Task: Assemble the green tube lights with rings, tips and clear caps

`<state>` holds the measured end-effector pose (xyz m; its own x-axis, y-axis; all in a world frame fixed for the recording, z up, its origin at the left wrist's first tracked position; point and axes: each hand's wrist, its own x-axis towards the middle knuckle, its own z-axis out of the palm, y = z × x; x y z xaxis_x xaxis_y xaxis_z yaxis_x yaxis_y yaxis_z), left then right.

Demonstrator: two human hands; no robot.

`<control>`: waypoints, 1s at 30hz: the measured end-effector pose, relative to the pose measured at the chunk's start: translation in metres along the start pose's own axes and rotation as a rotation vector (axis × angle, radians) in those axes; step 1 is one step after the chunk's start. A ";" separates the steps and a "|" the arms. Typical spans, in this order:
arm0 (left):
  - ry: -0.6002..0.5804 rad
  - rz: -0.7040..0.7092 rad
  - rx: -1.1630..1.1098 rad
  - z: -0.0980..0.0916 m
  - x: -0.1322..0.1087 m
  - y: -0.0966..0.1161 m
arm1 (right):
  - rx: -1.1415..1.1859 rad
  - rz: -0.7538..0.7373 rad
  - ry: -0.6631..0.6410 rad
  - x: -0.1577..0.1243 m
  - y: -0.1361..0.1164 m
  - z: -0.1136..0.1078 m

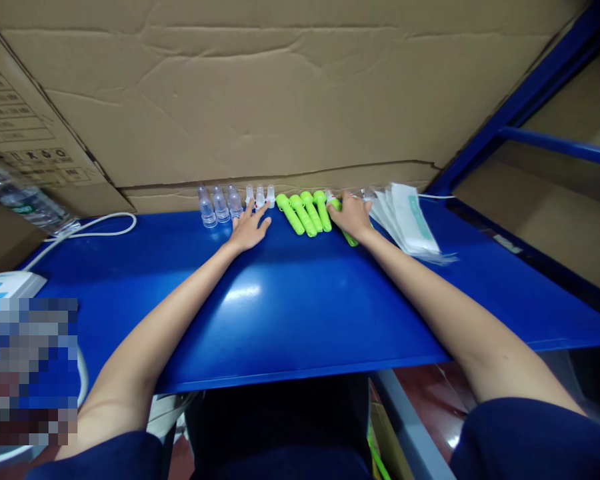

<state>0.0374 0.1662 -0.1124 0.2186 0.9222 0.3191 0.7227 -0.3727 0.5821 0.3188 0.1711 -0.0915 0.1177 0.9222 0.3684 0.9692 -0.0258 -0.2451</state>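
Observation:
My left hand [250, 231] is open, its fingers spread over a short row of small clear caps [261, 196]. Beside it on the left stand several clear plastic bottle-shaped pieces [221, 205], one partly behind my fingers. My right hand [353, 217] curls over a lime-green flashlight-shaped piece [351, 240], its round end mostly covered; a pale translucent bit shows by the fingers. Between my hands lie several more lime-green flashlight-shaped pieces [303, 215], side by side and slanted. Just right of my right hand lies a stack of flat clear-and-white plastic packets [405, 220].
A blue tabletop [290, 307] stretches before me, backed by a cardboard wall [280, 100]. A clear water bottle [25, 200], a white cable [115, 223] and a white power strip [13, 285] are at left. A blue metal frame [510, 120] rises at right.

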 end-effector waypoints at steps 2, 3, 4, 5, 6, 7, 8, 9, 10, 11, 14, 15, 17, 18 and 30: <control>-0.007 0.002 -0.004 -0.003 0.000 0.002 | -0.003 0.008 0.000 0.000 0.000 0.001; -0.019 -0.002 -0.001 -0.005 -0.001 0.005 | -0.001 0.010 0.003 0.001 0.001 0.002; -0.037 -0.010 0.009 -0.007 -0.002 0.008 | 0.004 0.010 0.004 0.001 0.002 0.003; -0.058 -0.024 0.026 -0.009 -0.004 0.012 | 0.009 0.009 0.005 0.001 0.002 0.004; -0.078 -0.039 0.049 -0.011 -0.006 0.015 | 0.013 0.008 0.004 0.001 0.003 0.004; -0.096 -0.057 0.073 -0.013 -0.008 0.019 | 0.012 0.007 0.003 0.001 0.003 0.005; -0.106 -0.068 0.093 -0.015 -0.010 0.022 | 0.008 0.005 0.002 0.001 0.003 0.005; -0.107 -0.074 0.106 -0.016 -0.011 0.025 | 0.001 0.002 0.001 0.001 0.003 0.006; -0.102 -0.074 0.114 -0.016 -0.013 0.027 | -0.008 0.001 0.002 0.000 0.002 0.006; -0.092 -0.068 0.118 -0.016 -0.014 0.027 | -0.015 0.001 0.003 0.000 0.002 0.005; -0.043 -0.028 0.126 -0.015 -0.016 0.027 | -0.022 0.012 0.011 -0.002 -0.001 0.004; -0.023 -0.010 0.130 -0.014 -0.017 0.026 | -0.021 0.016 0.015 -0.002 -0.002 0.004; 0.018 0.023 0.140 -0.013 -0.018 0.025 | -0.016 0.023 0.021 -0.002 -0.003 0.004; 0.035 0.037 0.145 -0.013 -0.019 0.025 | -0.014 0.025 0.023 -0.002 -0.003 0.004; 0.026 0.098 0.207 -0.011 -0.025 0.023 | 0.053 -0.001 0.037 0.006 0.009 0.012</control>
<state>0.0411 0.1329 -0.0986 0.2795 0.8785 0.3874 0.8186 -0.4289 0.3820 0.3255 0.1813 -0.1021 0.1252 0.9074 0.4011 0.9566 -0.0032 -0.2913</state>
